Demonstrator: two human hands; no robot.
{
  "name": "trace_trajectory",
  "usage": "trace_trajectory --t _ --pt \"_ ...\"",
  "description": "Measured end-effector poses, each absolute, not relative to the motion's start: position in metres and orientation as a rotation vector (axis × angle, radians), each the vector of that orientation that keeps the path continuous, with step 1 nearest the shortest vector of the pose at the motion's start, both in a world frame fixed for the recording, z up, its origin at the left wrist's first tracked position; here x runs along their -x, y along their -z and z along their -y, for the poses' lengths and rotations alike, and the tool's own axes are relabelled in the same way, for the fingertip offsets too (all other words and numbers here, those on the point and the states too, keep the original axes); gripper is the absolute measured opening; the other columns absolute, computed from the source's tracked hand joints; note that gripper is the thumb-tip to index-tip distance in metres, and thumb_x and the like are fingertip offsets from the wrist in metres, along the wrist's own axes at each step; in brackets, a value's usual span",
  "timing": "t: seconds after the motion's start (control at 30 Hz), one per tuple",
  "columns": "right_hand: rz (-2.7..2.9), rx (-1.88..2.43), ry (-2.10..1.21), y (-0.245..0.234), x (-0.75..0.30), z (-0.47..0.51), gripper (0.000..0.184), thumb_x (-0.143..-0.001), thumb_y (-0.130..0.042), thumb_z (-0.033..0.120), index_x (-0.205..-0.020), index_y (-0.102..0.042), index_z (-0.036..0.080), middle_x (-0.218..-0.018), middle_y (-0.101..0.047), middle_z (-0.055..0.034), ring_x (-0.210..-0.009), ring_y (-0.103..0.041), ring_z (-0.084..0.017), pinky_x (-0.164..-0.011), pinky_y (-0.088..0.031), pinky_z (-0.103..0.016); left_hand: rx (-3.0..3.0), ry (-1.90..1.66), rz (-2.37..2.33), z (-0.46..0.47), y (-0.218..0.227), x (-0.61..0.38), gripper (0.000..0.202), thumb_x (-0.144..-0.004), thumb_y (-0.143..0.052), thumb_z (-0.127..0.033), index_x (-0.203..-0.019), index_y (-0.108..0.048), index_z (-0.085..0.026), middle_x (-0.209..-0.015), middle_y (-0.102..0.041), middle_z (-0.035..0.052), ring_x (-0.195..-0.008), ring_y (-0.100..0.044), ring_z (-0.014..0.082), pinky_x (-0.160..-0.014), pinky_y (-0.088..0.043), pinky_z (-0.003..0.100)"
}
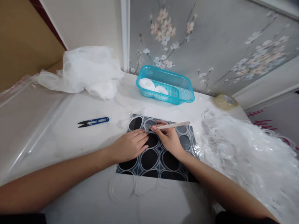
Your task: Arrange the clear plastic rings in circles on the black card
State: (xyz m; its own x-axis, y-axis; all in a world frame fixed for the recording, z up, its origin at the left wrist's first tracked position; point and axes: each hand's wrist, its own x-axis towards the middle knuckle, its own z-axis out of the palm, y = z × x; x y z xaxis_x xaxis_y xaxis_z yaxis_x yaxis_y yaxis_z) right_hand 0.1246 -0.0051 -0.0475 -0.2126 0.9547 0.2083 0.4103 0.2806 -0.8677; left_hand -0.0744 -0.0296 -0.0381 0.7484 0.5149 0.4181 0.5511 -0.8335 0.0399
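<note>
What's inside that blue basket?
The basket holds two round white pieces toward its left end. Anything directly beneath them is covered and cannot be seen.

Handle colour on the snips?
Handle is blue; shows best in the head view, the only one.

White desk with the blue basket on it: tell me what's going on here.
A person is working with both hands over a dark sheet patterned with circles. The right hand holds a pale pen-like tool, its working end close to the fingertips of the left hand, which lies palm down on the sheet. Blue-handled snips lie to the left, unheld. Behind, two white pieces sit in the blue basket; a translucent heap spreads at right.
</note>
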Motion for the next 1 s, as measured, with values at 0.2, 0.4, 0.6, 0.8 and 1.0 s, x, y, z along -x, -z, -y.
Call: trace_trajectory --t 0.2,0.4,0.6,0.8,1.0 --pt "1.848 1.247 -0.782 0.049 -0.125 0.004 0.019 -0.089 -0.057 0.033 -0.089 -0.074 0.025 -0.089 -0.076 -0.0024 -0.109 -0.062 -0.025 -0.096 -0.050 -0.044 2.846 0.643 0.868 0.030 0.040 0.074 0.031 -0.097 -0.043 -0.027 -0.107 -0.064 -0.008 -0.108 -0.070 0.0119 -0.105 -0.064 0.0232 -0.094 -0.051 0.038" --pt "2.377 1.068 -0.214 0.046 -0.131 0.016 0.023 -0.092 -0.054 0.024 -0.109 -0.068 0.028 -0.115 -0.070 -0.0020 -0.133 -0.041 -0.029 -0.110 -0.032 -0.058 2.843 0.564 0.910 0.033 0.042 0.073 0.034 -0.097 -0.041 -0.027 -0.113 -0.063 -0.006 -0.113 -0.068 0.0143 -0.109 -0.062 0.0238 -0.097 -0.049 0.038" --pt "2.526 0.931 0.162 0.029 -0.140 -0.007 0.026 -0.092 -0.051 0.016 -0.112 -0.064 0.028 -0.111 -0.071 -0.0026 -0.126 -0.047 -0.031 -0.111 -0.018 -0.067 2.915 0.570 0.903 0.033 0.042 0.075 0.037 -0.097 -0.041 -0.028 -0.112 -0.065 -0.003 -0.115 -0.067 0.0157 -0.112 -0.061 0.0253 -0.101 -0.046 0.038" --pt "1.820 1.302 0.148 0.013 -0.173 -0.026 0.021 -0.093 -0.051 0.023 -0.101 -0.070 0.025 -0.097 -0.071 -0.0070 -0.109 -0.058 -0.028 -0.103 -0.038 -0.060 2.946 0.591 0.902 0.030 0.043 0.080 0.036 -0.098 -0.040 -0.030 -0.113 -0.064 -0.008 -0.119 -0.066 0.0130 -0.115 -0.059 0.0217 -0.101 -0.046 0.037" --pt "1.823 1.419 -0.513 0.048 -0.182 0.015 0.023 -0.090 -0.054 0.038 -0.098 -0.073 0.026 -0.101 -0.073 -0.0060 -0.112 -0.059 -0.028 -0.091 -0.051 -0.049 2.934 0.708 0.885 0.026 0.031 0.075 0.031 -0.096 -0.046 -0.033 -0.105 -0.065 -0.010 -0.108 -0.068 0.0125 -0.101 -0.063 0.0229 -0.088 -0.054 0.040"
